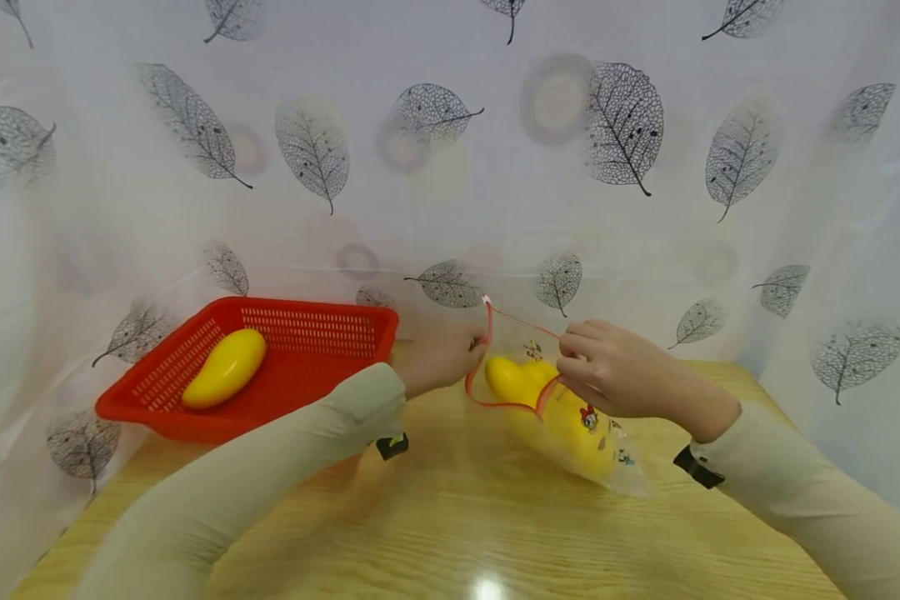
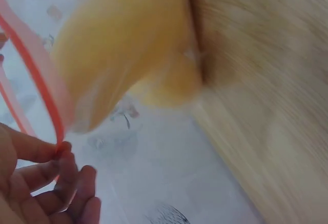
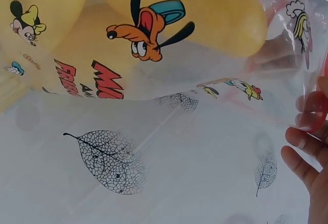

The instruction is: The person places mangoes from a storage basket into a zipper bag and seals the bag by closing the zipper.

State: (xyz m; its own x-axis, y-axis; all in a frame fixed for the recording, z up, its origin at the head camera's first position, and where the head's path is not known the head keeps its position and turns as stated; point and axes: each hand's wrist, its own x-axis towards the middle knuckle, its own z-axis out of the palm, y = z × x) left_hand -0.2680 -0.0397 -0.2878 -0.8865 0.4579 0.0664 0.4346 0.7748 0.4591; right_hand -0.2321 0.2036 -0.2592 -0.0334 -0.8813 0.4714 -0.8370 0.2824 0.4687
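A clear zip bag (image 1: 621,479) with a red strip round its mouth and cartoon prints lies on its side on the table, holding several yellow mangoes (image 1: 504,379). My left hand (image 1: 441,360) pinches the left side of the mouth; the left wrist view shows thumb and fingertip meeting on the red strip (image 2: 42,83). On the opposite side, my right hand (image 1: 617,371) grips the bag's edge with curled fingers. Between the two hands the mouth gapes wide, facing left. Through the plastic in the right wrist view, large mangoes (image 3: 205,24) fill the bag.
Left of the bag stands a red slotted basket (image 1: 307,333) with one yellow mango (image 1: 225,368) in it. Both rest on a light wood table (image 1: 450,517). A pale curtain (image 1: 465,208) printed with leaves hangs behind and along both sides.
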